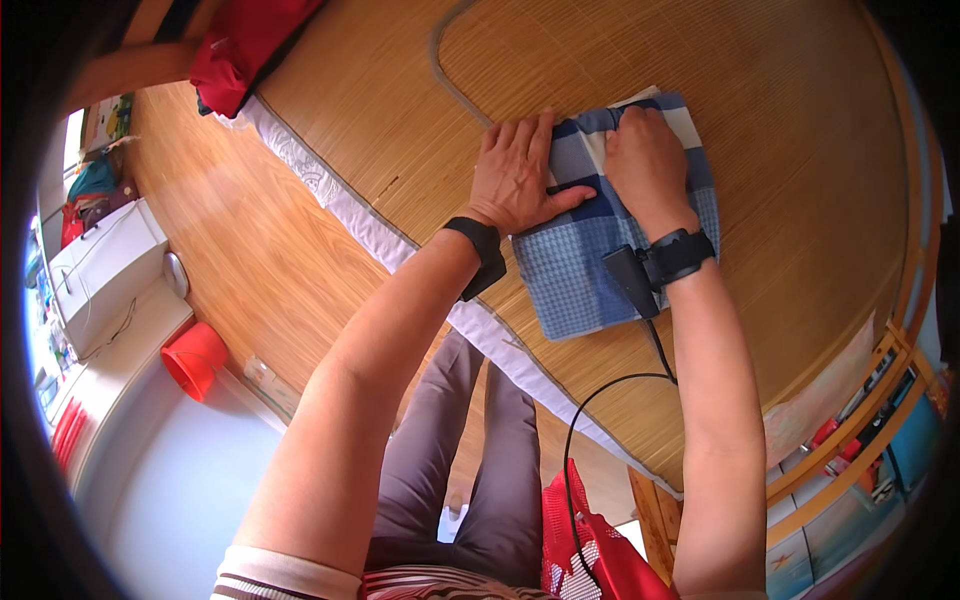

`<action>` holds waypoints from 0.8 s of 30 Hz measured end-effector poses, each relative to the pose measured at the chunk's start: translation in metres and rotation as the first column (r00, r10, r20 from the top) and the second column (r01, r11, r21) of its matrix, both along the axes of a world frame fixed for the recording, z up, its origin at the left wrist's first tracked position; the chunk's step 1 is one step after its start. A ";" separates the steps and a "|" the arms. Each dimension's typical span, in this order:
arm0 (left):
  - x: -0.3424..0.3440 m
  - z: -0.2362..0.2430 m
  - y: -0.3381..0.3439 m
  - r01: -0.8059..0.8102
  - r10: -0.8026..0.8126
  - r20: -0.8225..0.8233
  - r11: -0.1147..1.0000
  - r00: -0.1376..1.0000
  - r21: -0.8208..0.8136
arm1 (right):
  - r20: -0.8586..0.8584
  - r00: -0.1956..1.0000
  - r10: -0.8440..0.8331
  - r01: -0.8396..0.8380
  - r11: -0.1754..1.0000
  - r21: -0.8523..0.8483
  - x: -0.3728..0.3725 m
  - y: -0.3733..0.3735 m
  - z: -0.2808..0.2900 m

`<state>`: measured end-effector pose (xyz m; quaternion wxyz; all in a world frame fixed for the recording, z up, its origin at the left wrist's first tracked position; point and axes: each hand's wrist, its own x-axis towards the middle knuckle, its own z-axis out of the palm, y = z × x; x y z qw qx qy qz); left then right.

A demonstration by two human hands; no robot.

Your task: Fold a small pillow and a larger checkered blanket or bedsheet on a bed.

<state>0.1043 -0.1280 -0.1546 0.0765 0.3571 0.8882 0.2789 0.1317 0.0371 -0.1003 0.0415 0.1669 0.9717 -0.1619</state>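
Note:
A folded blue and white checked cloth (580,275) lies flat on a bed covered with a woven bamboo mat (800,180). My left hand (515,170) rests palm down along its left edge, partly on the mat, with the fingers stretched out and the thumb reaching over the fabric. Near the far right part of the cloth, my right hand (648,165) is closed with curled fingers against the fabric; its fingertips are hidden beneath the knuckles. Each wrist wears a black band, and a small black device (630,280) with a cable sits by the right one, over the cloth.
A white bed skirt edge (330,190) runs along the mat's near left side. Red fabric (240,50) hangs at the far left corner. A red bucket (195,360) and a white cabinet (108,262) stand left. Wooden rails (850,455) curve on the right. A black cable (572,440) trails toward me.

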 end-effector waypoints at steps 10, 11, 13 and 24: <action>0.007 -0.003 -0.001 -0.028 0.028 0.008 1.000 1.000 -0.008 | -0.068 0.975 0.213 -0.218 0.973 -0.077 0.007 0.035 -0.031; 0.007 -0.003 -0.001 -0.030 0.030 0.021 0.999 0.999 0.019 | -0.230 0.948 0.219 -0.223 0.975 0.007 0.009 0.040 -0.030; 0.007 -0.005 -0.003 -0.063 0.062 0.004 0.997 0.998 0.055 | -0.386 0.893 0.230 -0.213 0.973 0.088 0.013 0.052 -0.034; 0.031 0.004 -0.064 -0.658 0.433 0.587 0.714 0.684 0.239 | -0.186 0.955 -0.232 0.184 0.952 -0.245 0.025 0.089 -0.044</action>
